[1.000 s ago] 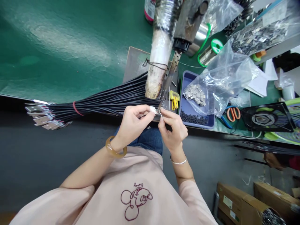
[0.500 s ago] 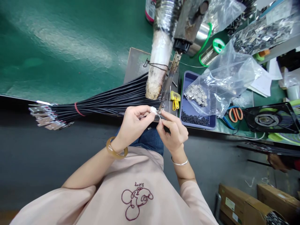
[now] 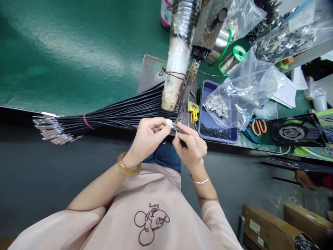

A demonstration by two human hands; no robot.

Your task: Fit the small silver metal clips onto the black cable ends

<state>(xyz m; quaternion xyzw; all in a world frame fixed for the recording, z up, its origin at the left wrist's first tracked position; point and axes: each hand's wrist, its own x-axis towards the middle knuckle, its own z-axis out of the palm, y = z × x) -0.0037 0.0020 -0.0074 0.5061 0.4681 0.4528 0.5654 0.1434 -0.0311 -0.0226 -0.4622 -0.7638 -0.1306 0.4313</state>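
Observation:
My left hand [image 3: 148, 137] is closed in a pinch at the near edge of the green bench [image 3: 78, 52], a white wrap on its fingertip, gripping the end of a black cable. My right hand [image 3: 191, 146] pinches a thin solder wire, its fingertips touching those of the left hand. Both meet just under the tip of a fixed soldering iron [image 3: 186, 93] that slants down from a taped post [image 3: 175, 69]. A bundle of black cables [image 3: 117, 113], tied with a red band, fans out leftward to metal connectors [image 3: 50, 130] hanging past the bench edge.
A blue tray [image 3: 217, 121] with small metal shells and black bits sits right of the iron, under a clear plastic bag [image 3: 247, 90]. Yellow clippers [image 3: 193, 111], orange scissors [image 3: 257, 126], solder spools [image 3: 234, 57] and a black fan [image 3: 296, 132] lie further right. Cardboard boxes [image 3: 270, 225] stand on the floor.
My right hand has edged slightly left and down toward the left fingertips. The left hand and cables have stayed put.

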